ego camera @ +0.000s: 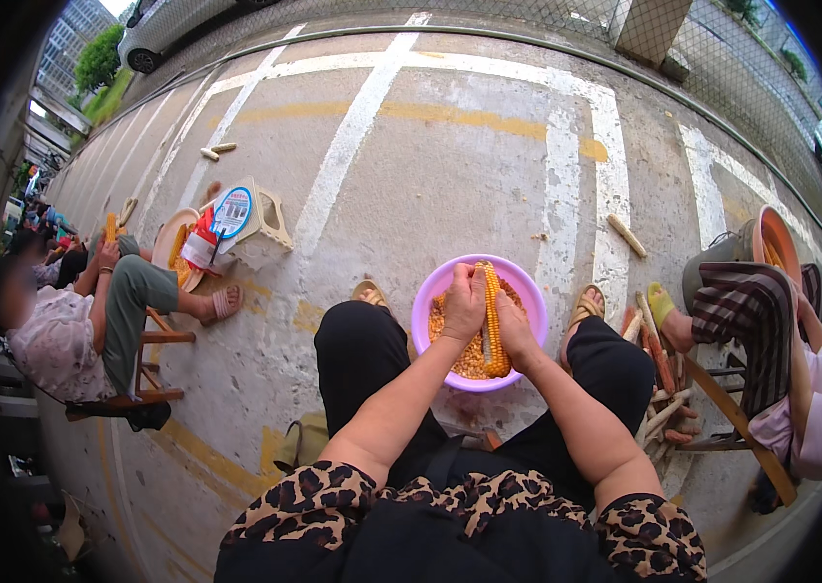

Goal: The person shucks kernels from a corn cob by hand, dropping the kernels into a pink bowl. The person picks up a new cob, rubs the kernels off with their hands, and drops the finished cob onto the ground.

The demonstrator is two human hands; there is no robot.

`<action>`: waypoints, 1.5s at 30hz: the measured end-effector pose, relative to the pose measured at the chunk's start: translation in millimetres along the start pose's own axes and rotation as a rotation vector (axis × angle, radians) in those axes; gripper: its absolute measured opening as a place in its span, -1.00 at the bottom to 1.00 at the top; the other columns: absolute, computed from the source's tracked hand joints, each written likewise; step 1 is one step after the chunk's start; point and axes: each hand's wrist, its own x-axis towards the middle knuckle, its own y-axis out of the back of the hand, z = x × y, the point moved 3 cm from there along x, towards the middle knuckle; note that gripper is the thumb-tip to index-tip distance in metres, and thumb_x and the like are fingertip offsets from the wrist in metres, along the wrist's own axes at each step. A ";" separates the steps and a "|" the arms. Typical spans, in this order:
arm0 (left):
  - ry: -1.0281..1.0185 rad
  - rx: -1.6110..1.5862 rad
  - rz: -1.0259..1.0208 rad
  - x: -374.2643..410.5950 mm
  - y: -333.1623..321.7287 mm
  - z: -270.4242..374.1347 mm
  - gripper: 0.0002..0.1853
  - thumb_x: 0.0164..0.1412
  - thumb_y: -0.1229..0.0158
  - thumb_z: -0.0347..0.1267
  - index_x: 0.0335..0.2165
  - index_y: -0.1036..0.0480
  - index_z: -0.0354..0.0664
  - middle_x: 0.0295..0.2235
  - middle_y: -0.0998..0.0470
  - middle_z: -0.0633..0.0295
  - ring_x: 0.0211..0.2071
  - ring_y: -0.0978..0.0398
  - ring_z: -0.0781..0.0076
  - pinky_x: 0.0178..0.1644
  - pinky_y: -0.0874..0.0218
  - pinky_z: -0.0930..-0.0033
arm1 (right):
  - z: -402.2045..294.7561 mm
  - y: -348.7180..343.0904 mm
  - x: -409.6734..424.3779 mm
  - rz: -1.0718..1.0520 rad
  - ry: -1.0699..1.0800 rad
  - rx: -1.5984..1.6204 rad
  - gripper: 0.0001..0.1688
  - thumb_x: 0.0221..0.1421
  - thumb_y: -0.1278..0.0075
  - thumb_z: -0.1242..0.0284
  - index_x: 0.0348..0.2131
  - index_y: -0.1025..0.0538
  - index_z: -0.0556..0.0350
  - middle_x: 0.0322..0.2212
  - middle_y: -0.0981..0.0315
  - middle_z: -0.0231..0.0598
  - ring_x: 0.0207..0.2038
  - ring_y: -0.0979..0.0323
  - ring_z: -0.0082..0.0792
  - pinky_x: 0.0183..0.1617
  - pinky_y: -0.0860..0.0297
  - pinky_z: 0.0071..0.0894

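Observation:
Between my hands stands a long ear of yellow corn (494, 321), with a pale strip bare of kernels along its lower part. My left hand (465, 304) grips its upper left side. On its right side rests my right hand (512, 329), fingers around the cob. Both are above a pink-purple plastic basin (422, 337), which holds loose orange corn kernels (469, 362) and sits on the concrete between my feet. The palms and some fingertips are hidden.
Bare corncobs (662, 415) lie heaped beside my right foot, near a seated person (761, 313) with an orange basin (772, 218). At left, another person (119, 313) on a wooden chair holds corn near a cream plastic stool (265, 226). A lone cob (626, 235) lies ahead.

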 end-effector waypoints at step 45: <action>0.352 -0.676 -0.022 2.7 7.4 3.1 -0.79 0.22 0.18 -0.26 -0.46 -0.22 -0.15 -0.59 -0.26 0.40 -0.58 -0.20 0.70 -0.52 -0.11 0.61 | 7.5 9.5 3.7 -0.026 0.222 -0.448 -0.56 0.19 0.41 0.17 -0.28 -0.26 0.22 -0.42 -0.33 0.01 -0.33 -0.32 -0.14 -0.24 -0.21 -0.26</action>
